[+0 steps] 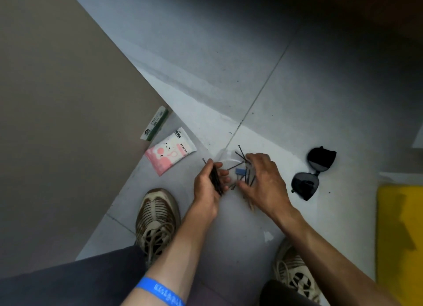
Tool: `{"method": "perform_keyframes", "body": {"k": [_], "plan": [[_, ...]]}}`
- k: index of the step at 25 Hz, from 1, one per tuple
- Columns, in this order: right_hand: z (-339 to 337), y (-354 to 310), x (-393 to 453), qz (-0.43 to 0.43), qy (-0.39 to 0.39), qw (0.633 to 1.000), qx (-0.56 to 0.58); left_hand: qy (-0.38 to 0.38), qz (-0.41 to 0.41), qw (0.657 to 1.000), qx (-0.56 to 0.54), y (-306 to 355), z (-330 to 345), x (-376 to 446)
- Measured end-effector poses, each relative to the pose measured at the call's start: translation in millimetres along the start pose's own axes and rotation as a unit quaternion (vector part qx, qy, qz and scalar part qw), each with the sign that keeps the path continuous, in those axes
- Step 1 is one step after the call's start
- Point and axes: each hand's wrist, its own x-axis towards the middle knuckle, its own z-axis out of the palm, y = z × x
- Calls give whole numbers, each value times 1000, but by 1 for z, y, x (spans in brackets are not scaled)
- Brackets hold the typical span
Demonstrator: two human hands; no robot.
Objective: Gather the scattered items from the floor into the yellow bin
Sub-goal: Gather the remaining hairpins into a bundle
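My left hand [207,184] grips a bundle of black hairpins [215,178]. My right hand [263,177] reaches over more loose hairpins [242,153] scattered on the grey floor, its fingers curled around some of them next to a small blue piece [240,171] and a clear plastic lid or box [229,163]. Black sunglasses [313,172] lie folded on the floor to the right. A pink and white packet [170,154] and a green and white box [155,124] lie to the left. The yellow bin [399,237] shows at the right edge.
A brown panel or wall [57,122] fills the left side. My two beige shoes [158,221] [295,276] stand on the floor tiles near the bottom. A blue wristband [160,292] sits on my left forearm.
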Motion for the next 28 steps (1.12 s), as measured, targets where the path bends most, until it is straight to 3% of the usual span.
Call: {"method": "perform_keyframes", "body": {"k": [3,8,11,14,16,18,20,23,28], "plan": [[10,-3,10,-40,-33,989,-136,19,-3,1000,-1,-1,-12,1],[9,-12,27,-9,44,997,-63,25,-7,1000,-4,-1,-15,1],[9,-23,33,-18,42,978,-202,27,-7,1000,-3,0,-11,1],[8,-34,39,-39,13,965,-260,25,-6,1000,-3,1,-9,0],[7,-30,47,-33,-17,974,-224,26,-2,1000,-2,3,-9,0],[2,-17,53,10,-19,996,-82,27,0,1000,-2,5,-9,0],[-6,0,47,22,34,999,29,28,4,1000,-8,6,-9,2],[-7,12,29,-48,49,998,-3,30,3,1000,-9,3,-11,3],[1,5,28,-47,-13,993,-109,29,2,1000,-12,1,-9,1]]}}
